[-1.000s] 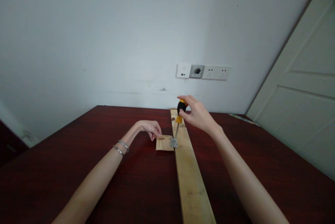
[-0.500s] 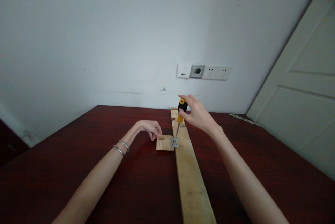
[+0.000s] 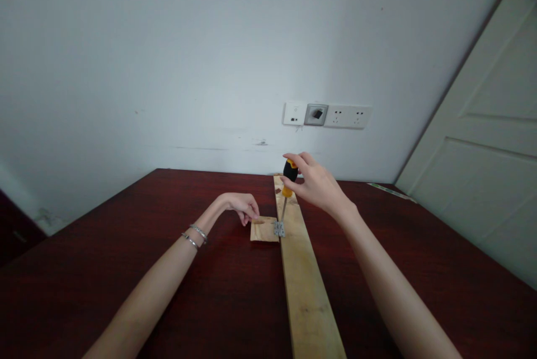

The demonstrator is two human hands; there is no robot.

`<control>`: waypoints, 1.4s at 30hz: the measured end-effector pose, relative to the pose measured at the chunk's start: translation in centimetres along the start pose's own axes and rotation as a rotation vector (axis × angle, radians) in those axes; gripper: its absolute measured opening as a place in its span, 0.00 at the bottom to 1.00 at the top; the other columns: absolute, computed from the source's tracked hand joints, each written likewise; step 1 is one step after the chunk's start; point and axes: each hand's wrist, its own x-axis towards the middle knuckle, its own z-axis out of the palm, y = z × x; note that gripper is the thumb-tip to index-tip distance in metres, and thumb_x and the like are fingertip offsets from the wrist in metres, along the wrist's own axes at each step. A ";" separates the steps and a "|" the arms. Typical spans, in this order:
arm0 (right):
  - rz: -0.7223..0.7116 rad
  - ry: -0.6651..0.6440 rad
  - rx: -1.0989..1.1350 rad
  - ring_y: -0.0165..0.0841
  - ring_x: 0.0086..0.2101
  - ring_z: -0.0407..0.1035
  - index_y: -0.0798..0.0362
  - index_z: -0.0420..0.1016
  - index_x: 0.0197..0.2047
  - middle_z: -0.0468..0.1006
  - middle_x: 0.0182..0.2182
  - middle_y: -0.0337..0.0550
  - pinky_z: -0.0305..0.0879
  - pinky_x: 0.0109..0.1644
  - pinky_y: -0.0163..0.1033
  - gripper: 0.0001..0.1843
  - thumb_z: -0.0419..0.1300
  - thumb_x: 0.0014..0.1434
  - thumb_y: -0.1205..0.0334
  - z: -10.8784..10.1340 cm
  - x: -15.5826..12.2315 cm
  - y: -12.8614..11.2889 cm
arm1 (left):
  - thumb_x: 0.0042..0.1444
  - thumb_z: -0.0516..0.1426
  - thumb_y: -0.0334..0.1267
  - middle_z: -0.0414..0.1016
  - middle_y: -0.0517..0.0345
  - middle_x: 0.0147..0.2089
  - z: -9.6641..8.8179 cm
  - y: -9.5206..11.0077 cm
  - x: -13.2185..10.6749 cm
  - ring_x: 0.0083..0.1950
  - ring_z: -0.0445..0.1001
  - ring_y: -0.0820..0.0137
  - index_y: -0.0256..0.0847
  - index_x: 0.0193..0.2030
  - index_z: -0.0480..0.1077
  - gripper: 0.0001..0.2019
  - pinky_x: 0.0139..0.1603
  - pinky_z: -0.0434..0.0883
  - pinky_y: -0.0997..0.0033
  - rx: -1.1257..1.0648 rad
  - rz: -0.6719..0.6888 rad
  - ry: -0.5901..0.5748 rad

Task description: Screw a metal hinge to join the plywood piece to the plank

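Note:
A long pale wooden plank (image 3: 306,286) lies lengthwise on the dark red table (image 3: 218,292). A small wooden block (image 3: 263,232) sits against its left edge, joined by a small metal hinge (image 3: 278,228). My right hand (image 3: 315,184) grips the black-and-yellow handle of a screwdriver (image 3: 287,179), held nearly upright with its tip on the hinge. My left hand (image 3: 241,206), fingers curled, presses its fingertips on the far edge of the small block. Two thin bracelets circle my left wrist.
A white wall stands just behind the table, with a row of sockets (image 3: 326,115). A white panelled door (image 3: 490,141) is at the right. A thin pale strip (image 3: 388,190) lies at the table's far right edge.
My right hand's fingers have shifted slightly around the screwdriver handle, as in turning it. The left hand, block and plank have stayed in place.

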 end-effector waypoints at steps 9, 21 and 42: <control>0.003 0.012 0.056 0.40 0.37 0.70 0.55 0.59 0.62 0.71 0.44 0.52 0.67 0.44 0.45 0.28 0.54 0.58 0.61 0.0 0.2 0.2 | 0.39 0.68 0.45 0.74 0.58 0.24 0.2 0.3 -0.2 0.24 0.73 0.72 0.34 0.34 0.75 0.19 0.31 0.75 0.67 -0.024 -0.031 0.034; 0.043 0.015 0.118 0.35 0.33 0.69 0.56 0.67 0.57 0.71 0.41 0.49 0.67 0.42 0.42 0.23 0.57 0.59 0.58 0.0 0.2 0.5 | 0.40 0.67 0.45 0.73 0.59 0.24 0.2 0.3 -0.1 0.24 0.73 0.73 0.33 0.35 0.74 0.19 0.31 0.75 0.67 -0.016 -0.031 0.039; 0.033 -0.032 0.080 0.37 0.32 0.70 0.54 0.63 0.59 0.71 0.43 0.52 0.68 0.40 0.45 0.25 0.56 0.61 0.55 0.0 0.2 0.4 | 0.39 0.68 0.46 0.74 0.58 0.24 0.1 0.2 -0.1 0.24 0.73 0.72 0.34 0.35 0.75 0.19 0.31 0.76 0.66 -0.022 -0.022 0.030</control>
